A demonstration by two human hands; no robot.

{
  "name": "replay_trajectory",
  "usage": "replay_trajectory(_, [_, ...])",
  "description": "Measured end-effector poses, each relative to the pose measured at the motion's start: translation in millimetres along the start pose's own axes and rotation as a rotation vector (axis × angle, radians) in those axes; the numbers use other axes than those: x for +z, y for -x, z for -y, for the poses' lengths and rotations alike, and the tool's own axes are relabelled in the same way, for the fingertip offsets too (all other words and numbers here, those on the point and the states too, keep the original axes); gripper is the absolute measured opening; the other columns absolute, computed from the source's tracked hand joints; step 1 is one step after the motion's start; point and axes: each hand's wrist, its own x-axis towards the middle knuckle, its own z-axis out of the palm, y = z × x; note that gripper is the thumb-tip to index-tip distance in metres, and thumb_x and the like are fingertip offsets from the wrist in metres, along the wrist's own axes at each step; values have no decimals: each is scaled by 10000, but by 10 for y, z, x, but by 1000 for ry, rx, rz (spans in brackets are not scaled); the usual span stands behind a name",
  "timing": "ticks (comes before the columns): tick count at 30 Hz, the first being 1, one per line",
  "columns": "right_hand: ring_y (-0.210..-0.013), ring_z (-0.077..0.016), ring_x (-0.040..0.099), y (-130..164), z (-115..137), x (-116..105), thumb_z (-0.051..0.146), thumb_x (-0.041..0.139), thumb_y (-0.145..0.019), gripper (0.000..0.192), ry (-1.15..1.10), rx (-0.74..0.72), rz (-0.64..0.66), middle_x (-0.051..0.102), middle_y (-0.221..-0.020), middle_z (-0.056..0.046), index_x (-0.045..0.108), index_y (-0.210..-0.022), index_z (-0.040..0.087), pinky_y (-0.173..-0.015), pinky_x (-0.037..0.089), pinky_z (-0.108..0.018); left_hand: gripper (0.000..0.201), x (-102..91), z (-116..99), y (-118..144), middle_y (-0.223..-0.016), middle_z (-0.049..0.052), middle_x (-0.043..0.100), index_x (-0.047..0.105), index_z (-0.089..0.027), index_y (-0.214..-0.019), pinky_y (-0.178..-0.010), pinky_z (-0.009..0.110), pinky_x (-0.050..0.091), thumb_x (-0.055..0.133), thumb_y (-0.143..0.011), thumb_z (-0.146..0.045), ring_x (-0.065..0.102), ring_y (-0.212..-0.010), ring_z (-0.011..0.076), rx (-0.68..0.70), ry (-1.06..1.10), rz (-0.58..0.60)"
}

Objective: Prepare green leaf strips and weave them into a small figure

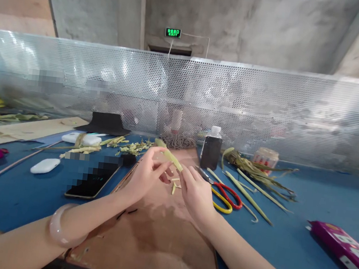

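Over the wooden board [152,243], a pale green leaf strip [173,159] stretches between my two hands. My left hand [145,171] has its fingers closed around the strip's far part. The near end is pinched by my right hand [197,192], whose fingertips are partly hidden. Small cut bits of leaf [174,188] lie on the board beneath. Just right of my right hand rest scissors [229,195] with one red and one yellow handle loop. Beyond them, several long pale green strips [250,197] lie on the blue tabletop.
A bottle [211,148] with a dark wrap, a clear jar [265,158] and a bundle of dried leaves [249,169] stand right. A purple packet [341,247] lies far right. Left are a phone [94,181], a white case [45,165] and leaf scraps [136,147]. A perforated metal screen [203,90] runs behind.
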Motion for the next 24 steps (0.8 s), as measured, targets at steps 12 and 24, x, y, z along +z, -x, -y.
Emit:
replay_trajectory(12, [-585, -205, 653, 11, 86, -13, 72, 399, -862, 454, 393, -137, 262, 670, -715, -96, 460, -1303, 159, -438, 359, -255, 553, 124, 14, 65, -983, 56, 678, 326, -248, -1320, -745, 350, 565, 568, -830, -325, 676, -857, 212, -145, 160, -2])
replay_trajectory(24, [-481, -186, 611, 6, 73, 39, 139, 421, -878, 462, 212, -11, 205, 664, -633, -83, 457, -1336, 183, -422, 365, -233, 343, 82, 40, 61, -1093, 75, 613, 539, -201, -1186, -752, 322, 556, 439, -875, -306, 632, -858, 181, -86, 22, 62])
